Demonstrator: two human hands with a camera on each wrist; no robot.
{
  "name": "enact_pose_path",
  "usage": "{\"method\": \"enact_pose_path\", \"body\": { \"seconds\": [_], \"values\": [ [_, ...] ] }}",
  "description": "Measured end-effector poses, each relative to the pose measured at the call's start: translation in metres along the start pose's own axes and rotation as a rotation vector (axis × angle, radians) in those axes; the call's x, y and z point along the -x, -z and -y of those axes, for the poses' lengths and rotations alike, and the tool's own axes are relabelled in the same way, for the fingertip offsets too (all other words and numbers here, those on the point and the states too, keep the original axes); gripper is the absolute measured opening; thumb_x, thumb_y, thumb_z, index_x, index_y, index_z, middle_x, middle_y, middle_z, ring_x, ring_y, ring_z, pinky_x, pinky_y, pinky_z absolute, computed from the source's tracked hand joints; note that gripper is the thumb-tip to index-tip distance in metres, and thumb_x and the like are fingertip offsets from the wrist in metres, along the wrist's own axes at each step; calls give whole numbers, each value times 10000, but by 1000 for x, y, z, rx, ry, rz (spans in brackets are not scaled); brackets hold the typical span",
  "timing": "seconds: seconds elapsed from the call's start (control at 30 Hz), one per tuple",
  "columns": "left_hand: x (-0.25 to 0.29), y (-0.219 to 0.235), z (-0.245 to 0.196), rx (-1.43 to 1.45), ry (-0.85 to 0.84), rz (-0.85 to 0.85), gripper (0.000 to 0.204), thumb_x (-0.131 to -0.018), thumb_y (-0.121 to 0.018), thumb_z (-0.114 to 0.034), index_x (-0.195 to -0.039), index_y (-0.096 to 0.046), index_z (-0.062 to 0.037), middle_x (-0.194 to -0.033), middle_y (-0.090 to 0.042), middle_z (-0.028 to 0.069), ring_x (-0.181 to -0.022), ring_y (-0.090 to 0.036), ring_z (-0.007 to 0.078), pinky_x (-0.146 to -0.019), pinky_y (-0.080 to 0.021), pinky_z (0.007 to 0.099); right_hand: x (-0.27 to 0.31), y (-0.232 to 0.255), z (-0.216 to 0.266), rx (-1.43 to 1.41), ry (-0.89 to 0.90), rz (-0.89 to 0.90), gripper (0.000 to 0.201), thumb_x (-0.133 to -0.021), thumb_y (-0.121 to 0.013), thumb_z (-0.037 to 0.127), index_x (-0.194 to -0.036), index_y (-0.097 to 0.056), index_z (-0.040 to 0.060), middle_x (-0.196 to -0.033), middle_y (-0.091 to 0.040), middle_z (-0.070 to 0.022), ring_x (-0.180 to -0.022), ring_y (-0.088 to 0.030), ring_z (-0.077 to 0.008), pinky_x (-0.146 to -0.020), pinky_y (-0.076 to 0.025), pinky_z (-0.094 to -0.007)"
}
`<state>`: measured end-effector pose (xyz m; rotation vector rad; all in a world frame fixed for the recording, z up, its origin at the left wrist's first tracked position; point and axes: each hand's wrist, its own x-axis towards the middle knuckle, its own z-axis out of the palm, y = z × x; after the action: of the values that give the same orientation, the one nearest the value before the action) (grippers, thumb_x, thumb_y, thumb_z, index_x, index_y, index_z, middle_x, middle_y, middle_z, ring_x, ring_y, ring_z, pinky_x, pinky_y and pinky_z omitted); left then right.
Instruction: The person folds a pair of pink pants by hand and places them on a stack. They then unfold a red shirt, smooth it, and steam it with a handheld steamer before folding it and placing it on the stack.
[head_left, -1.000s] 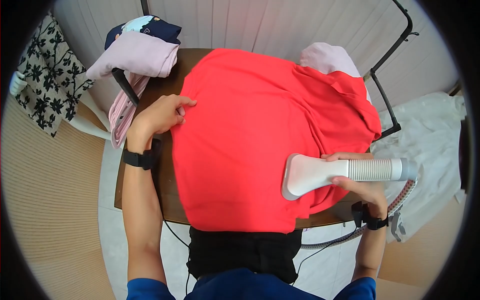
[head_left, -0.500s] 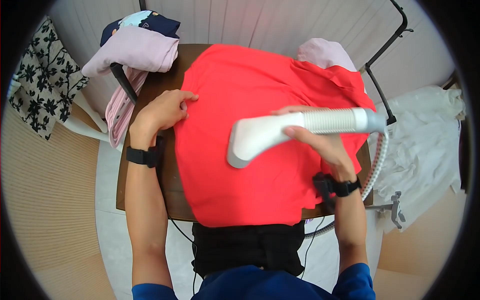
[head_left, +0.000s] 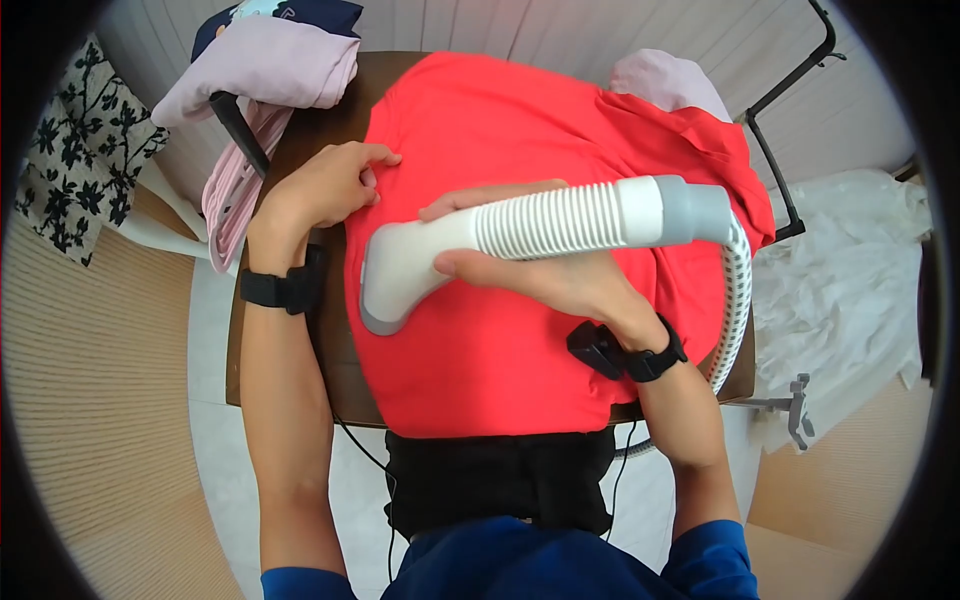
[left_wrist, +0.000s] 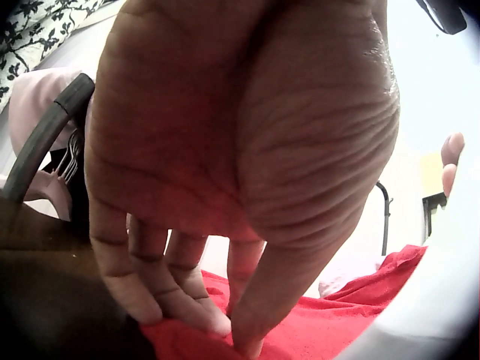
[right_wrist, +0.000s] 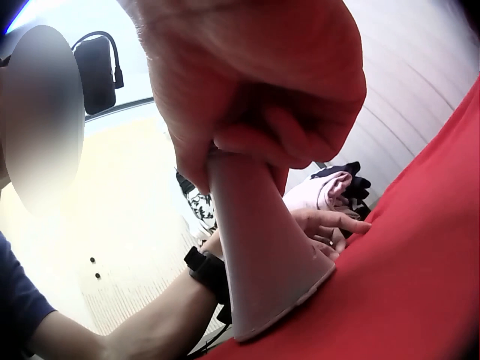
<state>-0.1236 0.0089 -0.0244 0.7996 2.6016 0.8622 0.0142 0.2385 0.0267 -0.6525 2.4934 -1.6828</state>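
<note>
At the ten-o'clock edge of the red cloth (head_left: 500, 350), the left hand (head_left: 325, 190) pinches fabric; the right hand (head_left: 545, 280) grips the white steamer (head_left: 550, 222), whose head rests on the cloth at nine, near the left fingers. If it runs hot, drifting toward ten could scald them. At three, the hose (head_left: 736, 290) crosses the cloth; its drag might rumple the folds there.
</note>
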Motion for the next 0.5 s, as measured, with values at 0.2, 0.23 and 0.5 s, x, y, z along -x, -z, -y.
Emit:
{"method": "enact_pose_path", "body": {
  "seconds": [0.2, 0.23, 0.5],
  "values": [
    [2, 3, -9, -8, 32, 35, 556, -821, -659, 87, -1358, -615, -49, -831, -628, 80, -761, -599, 165, -741, -508, 313, 51, 33, 3, -37, -24, 13, 345, -805, -825, 129, -1119, -737, 16, -992, -772, -107, -901, -734, -151, -844, -575, -294],
    [2, 2, -10, -12, 30, 38, 556, -821, -659, 87, -1358, -615, -49, -831, -628, 80, -761, -599, 165, -741, -508, 313, 62, 39, 2, -73, -39, -10, 357, -799, -825, 105, -1128, -734, 1, -1018, -772, -109, -940, -734, -158, -878, -573, -298],
    [2, 2, -8, -12, 39, 14, 530, -813, -635, 61, -1333, -629, -42, -828, -653, 101, -754, -635, 208, -733, -512, 341, 139, 93, 12, -47, -247, -55, 401, -788, -822, 48, -1164, -707, -37, -1110, -748, -165, -1046, -723, -229, -967, -547, -334]
  ]
}}
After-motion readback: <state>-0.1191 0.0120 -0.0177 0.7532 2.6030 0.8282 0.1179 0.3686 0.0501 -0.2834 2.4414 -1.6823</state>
